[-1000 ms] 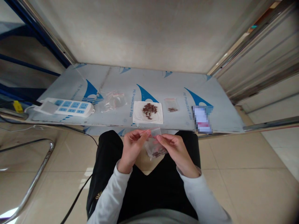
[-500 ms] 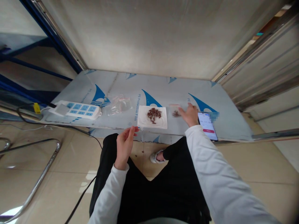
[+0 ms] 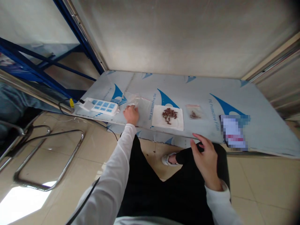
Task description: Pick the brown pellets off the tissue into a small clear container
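Observation:
On the white paper (image 3: 156, 121) lies a pile of small dark-brown, capsule-shaped pieces (image 3: 169, 115). To its right, a small clear zip bag (image 3: 196, 107) with a red strip lies flat, holding some brown pieces. Left of the paper, clear plastic bags (image 3: 143, 102) are spread on the table, and my left hand (image 3: 131, 115) is down on their near edge, fingers curled and closed on a plastic bag; its fingertips are partly hidden. My right hand (image 3: 206, 157) hovers over my right thigh by the table's front edge, empty, thumb and fingers apart.
A white power strip (image 3: 103, 106) with a plug and cables sits at the left end of the film-covered table (image 3: 201, 86). A phone (image 3: 234, 132), its screen blurred, lies at the right front edge. A metal chair frame (image 3: 78, 140) stands on the floor at left.
My left hand has moved forward and left onto the plastic bags. My right hand has left the small filled bag and drawn back towards me. The view has turned left.

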The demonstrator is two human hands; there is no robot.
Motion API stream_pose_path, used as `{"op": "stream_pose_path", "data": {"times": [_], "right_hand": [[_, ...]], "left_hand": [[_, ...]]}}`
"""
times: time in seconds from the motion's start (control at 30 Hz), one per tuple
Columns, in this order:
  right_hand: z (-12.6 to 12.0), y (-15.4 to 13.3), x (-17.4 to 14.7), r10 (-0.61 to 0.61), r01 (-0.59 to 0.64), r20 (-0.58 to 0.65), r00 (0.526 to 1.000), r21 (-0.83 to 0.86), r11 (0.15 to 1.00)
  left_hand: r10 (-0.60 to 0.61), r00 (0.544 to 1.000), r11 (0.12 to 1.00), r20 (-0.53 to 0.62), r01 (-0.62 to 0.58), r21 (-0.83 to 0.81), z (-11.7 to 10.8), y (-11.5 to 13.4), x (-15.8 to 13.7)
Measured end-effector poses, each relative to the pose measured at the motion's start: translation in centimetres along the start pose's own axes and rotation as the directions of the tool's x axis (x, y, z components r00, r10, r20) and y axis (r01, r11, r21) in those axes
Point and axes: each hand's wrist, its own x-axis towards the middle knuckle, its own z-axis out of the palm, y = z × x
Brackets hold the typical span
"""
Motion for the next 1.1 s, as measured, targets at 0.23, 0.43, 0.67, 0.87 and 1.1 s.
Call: {"op": "stream_pose_path", "data": {"times": [0.23,0.43,0.67,0.87,1.1], "right_hand": [[0.1,0.0,-0.4,-0.002,0.000,0.043,0.999,0.030,1.000],[1.0,-7.6,0.9,0.036,-0.075,0.130,0.991,0.311,0.948],[1.3,-13.3,2.9,-0.028,-0.171,0.392,0.920,0.465,0.869],[-0.5,-10.5,1.4,-0.026,0.004,0.276,0.961,0.080,0.997],[-2.8,-10.5,1.6,-0.108,0.111,0.270,0.957,0.005,0.994]], "left_hand": [[-0.025,0.994,0.998,-0.104,0.020,-0.051,-1.9,-1.1,-0.1],[-0.089,0.950,0.921,-0.298,-0.035,-0.388,-6.0,2.5,-7.4],[-0.063,0.981,0.510,0.181,0.188,-0.839,-8.3,5.5,-17.6],[0.089,0.995,0.818,0.051,-0.044,-0.573,-8.9,4.4,-19.1],[0.698,0.716,0.642,0.036,-0.602,-0.476,-8.6,4.0,-18.3]]}}
